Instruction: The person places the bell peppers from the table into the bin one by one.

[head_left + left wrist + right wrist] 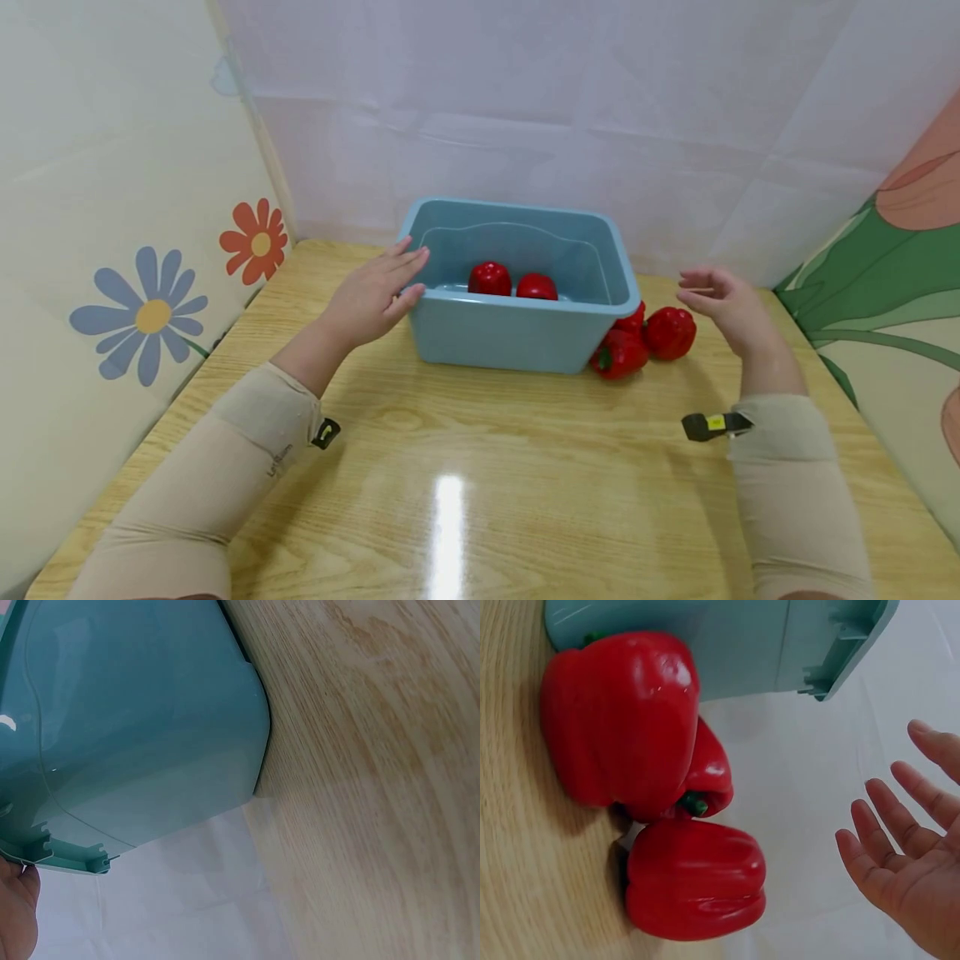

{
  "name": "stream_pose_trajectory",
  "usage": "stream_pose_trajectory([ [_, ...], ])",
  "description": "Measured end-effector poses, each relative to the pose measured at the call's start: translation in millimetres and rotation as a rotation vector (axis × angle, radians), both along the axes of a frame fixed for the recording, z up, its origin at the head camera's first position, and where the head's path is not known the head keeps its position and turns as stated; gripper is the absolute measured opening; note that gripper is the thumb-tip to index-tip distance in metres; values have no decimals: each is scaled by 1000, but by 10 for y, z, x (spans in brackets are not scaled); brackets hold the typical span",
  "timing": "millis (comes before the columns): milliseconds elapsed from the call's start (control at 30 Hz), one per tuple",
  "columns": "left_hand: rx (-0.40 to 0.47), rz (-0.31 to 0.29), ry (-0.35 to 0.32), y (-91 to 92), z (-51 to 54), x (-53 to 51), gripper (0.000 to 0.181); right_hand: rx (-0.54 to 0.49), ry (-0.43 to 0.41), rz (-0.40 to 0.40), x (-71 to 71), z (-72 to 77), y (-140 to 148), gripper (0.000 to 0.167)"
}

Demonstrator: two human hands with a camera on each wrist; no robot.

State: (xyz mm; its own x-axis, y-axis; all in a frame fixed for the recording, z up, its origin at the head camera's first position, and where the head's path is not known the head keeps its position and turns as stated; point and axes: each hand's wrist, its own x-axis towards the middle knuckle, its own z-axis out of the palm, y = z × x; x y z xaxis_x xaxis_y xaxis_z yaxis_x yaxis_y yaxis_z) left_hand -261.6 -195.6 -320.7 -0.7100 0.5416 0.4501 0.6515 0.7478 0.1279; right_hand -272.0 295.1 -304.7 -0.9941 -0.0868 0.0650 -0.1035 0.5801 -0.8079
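A light blue plastic bin (495,337) stands on the table with two red bell peppers inside, one (490,278) left of the other (537,287). My left hand (375,293) rests on the bin's left rim, fingers fairly straight; in the left wrist view only part of the hand (16,911) shows at the rim. Against the bin's right side lie three more red bell peppers: a front one (621,355), one partly hidden behind it (709,771), and an outer one (671,333). My right hand (723,307) hovers right of them, holding nothing, its fingers loosely bent and spread.
The wooden table (390,500) runs up to a pale cloth wall (525,108) close behind the bin. Side panels with printed flowers stand to the left (45,233) and right (885,350). Each sleeve carries a small black strap device (708,426) near the wrist.
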Motion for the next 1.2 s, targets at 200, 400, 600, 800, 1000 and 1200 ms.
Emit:
stream_pose_trajectory([
  [200,0,4,1,5,8,12,54,-24,-17,5,-21,-111,76,58],
  [400,-3,7,-15,11,21,20,54,-41,-36,-40,-29,-188,124,62],
  [600,-8,11,-19,8,17,17,54,-38,-50,-58,-50,-255,173,62],
  [800,-12,12,-17,6,15,12,55,-71,-64,-90,-57,-315,201,66],
  [1000,-17,17,-22,8,18,21,55,-76,-85,-123,-74,-382,213,67],
  [1200,-16,18,-23,8,16,24,55,-79,-102,-148,-115,-487,215,70],
])
